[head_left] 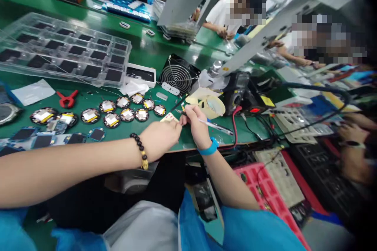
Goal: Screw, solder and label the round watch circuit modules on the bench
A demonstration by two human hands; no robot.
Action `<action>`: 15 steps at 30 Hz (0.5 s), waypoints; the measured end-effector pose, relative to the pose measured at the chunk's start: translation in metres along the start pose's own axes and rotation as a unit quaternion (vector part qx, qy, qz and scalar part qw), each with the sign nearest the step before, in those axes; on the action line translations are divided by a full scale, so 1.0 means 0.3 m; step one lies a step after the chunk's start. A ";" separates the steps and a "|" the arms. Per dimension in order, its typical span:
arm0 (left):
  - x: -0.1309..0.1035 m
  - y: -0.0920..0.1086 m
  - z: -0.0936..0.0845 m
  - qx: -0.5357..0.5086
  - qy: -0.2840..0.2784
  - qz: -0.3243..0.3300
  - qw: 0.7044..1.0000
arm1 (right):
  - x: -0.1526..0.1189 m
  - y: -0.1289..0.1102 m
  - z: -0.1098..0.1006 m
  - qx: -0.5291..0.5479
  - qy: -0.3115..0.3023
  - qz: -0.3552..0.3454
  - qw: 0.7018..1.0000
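My left hand [160, 139], with a dark bead bracelet at the wrist, is closed at the table's front edge. Its fingers hold a small pale sheet with red marks [169, 117], partly covered by the hand. Touching or nearly touching those fingertips is my right hand [198, 122], which wears a blue wristband. A pen [219, 127] with a clear barrel lies through its closed grip, pointing back to the right. Whether the right fingertips also pinch the sheet, I cannot tell. Several round circuit boards [112, 119] with silvery parts lie left of my hands.
A clear compartment tray [103, 76] with dark pieces lies at the left, near red pliers [67, 99]. Behind my hands stand a black fan [176, 74], a tape roll [212, 106] and a device with a red display [255, 110]. A pink tray [273, 194] is lower right. Other people work beyond.
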State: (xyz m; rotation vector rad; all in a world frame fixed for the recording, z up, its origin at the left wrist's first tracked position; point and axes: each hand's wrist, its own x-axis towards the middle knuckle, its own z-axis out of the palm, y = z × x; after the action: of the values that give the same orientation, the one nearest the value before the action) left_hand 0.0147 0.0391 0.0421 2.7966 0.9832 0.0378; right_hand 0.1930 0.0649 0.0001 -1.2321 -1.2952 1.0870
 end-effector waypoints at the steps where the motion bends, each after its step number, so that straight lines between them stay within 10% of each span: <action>1: 0.004 -0.016 -0.022 0.001 -0.016 -0.003 1.000 | 0.004 0.003 -0.001 0.005 0.013 -0.015 1.000; 15: 0.014 -0.096 -0.093 0.137 -0.063 0.108 0.983 | 0.016 0.014 -0.001 0.023 0.043 -0.101 0.994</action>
State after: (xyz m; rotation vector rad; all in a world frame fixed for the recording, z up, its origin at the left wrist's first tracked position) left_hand -0.0020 0.0681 0.0643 3.0977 0.6994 -0.2610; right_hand 0.1937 0.0699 -0.0037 -1.0765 -1.2927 0.9044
